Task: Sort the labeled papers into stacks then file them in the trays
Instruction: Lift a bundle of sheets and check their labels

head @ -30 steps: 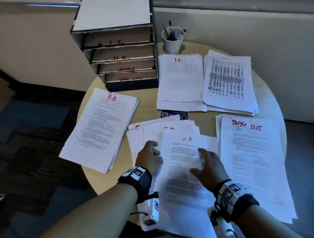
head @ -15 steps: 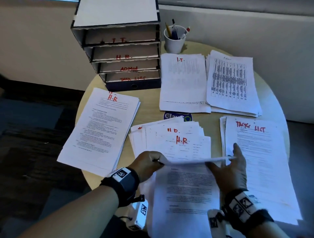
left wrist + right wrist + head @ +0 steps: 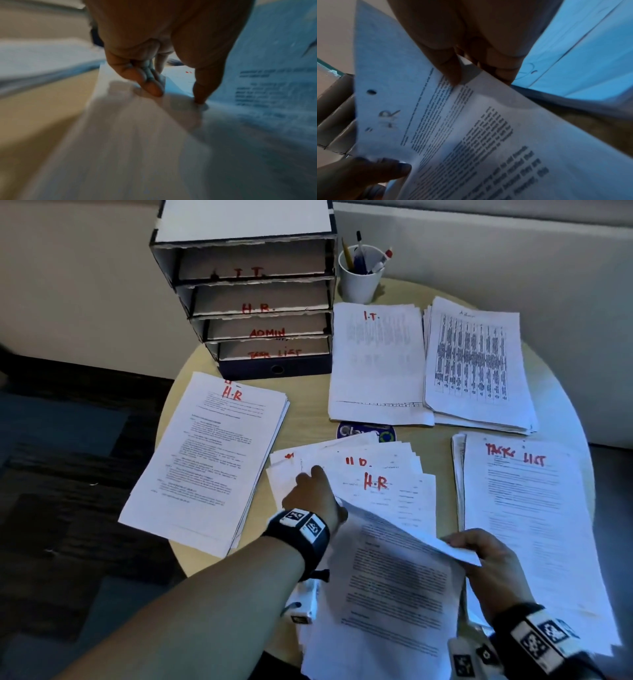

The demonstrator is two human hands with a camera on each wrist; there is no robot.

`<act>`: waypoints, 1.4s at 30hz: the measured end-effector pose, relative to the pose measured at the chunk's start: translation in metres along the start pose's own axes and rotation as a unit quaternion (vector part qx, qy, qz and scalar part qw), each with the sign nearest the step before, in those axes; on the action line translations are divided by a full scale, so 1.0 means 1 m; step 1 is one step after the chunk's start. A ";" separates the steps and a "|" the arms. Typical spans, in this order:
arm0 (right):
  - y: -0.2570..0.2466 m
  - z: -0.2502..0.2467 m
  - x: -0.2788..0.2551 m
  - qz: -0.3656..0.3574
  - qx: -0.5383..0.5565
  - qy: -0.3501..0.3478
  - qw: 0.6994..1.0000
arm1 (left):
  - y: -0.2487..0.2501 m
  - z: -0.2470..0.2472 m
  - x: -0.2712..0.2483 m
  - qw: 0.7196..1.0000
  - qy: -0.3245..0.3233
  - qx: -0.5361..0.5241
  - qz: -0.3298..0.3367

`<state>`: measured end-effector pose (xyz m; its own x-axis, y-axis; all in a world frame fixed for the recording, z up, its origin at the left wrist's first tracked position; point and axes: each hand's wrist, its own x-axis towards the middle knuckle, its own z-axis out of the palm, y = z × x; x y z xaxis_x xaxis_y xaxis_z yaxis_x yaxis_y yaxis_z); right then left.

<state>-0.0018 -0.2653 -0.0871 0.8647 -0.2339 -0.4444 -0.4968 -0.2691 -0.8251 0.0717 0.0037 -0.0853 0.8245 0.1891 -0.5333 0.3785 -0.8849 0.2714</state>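
On the round surface, at the far left, an H.R. stack was laid askew beside the labeled trays, whose red labels I.T., H.R., ADMIN and TASK LIST were legible, the lowest only faintly. Nearer the middle, the left hand was reached forward from an outstretched forearm, and its fingers were pressed down on the fanned unsorted pile; in the blurred left wrist view a sheet edge seemed to be pinched between thumb and forefinger, though this could not be told for sure. Just right of it, a lifted sheet marked H.R. was held curled and raised off the pile. Its right edge was pinched by the right hand, thumb above and fingers beneath, as the right wrist view showed. Further right, the TASK LIST stack was partly covered by that hand. Behind, an I.T. stack and a table-printed stack lay side by side, the latter's heading too faint to be read.
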 end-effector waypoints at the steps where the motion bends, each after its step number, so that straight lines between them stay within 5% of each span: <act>1: 0.001 0.001 -0.001 -0.001 0.006 0.006 1.000 | -0.001 0.003 0.001 0.999 -0.007 -0.031 -0.014; 4: 0.004 0.004 -0.001 0.015 0.048 0.021 0.999 | -0.007 0.008 0.002 0.993 -0.041 -0.107 -0.029; 7: 0.004 0.000 0.001 0.028 0.081 0.036 0.996 | -0.021 0.011 -0.006 0.973 -0.071 -0.220 0.025; 10: -0.004 -0.004 0.001 0.002 0.079 0.014 0.997 | -0.041 0.009 -0.021 0.890 -0.156 -0.425 0.053; 13: -0.016 0.000 0.001 -0.001 0.097 -0.038 0.995 | -0.057 0.006 -0.029 0.830 -0.222 -0.508 0.069; 17: -0.019 0.012 0.006 0.013 0.092 -0.058 0.994 | -0.062 0.003 -0.022 0.854 -0.226 -0.462 0.075; 19: -0.013 0.013 0.010 0.025 0.101 -0.040 0.994 | -0.060 0.000 -0.016 0.892 -0.163 -0.419 0.049; 22: -0.004 0.010 0.016 0.018 0.091 -0.010 0.996 | -0.055 -0.003 -0.006 0.967 0.018 -0.253 -0.013; 26: 0.006 0.006 0.018 0.021 0.059 -0.017 0.998 | -0.029 -0.002 -0.008 0.992 0.030 -0.107 -0.055; 34: 0.000 0.009 0.011 0.042 0.069 -0.017 0.997 | -0.024 0.012 -0.004 0.977 0.033 -0.190 -0.089; 37: -0.003 0.001 0.009 0.028 0.091 -0.024 0.995 | -0.032 0.012 -0.009 0.965 0.027 -0.261 -0.026; 42: 0.001 -0.014 0.015 -0.021 0.088 -0.103 0.991 | -0.060 0.003 -0.031 0.864 -0.160 -0.467 0.097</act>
<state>0.0094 -0.2824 -0.0893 0.8900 -0.0245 -0.4553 -0.4553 -0.1038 -0.8843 0.0219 0.0502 -0.0871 0.8089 -0.1847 -0.5581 0.5432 -0.1281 0.8297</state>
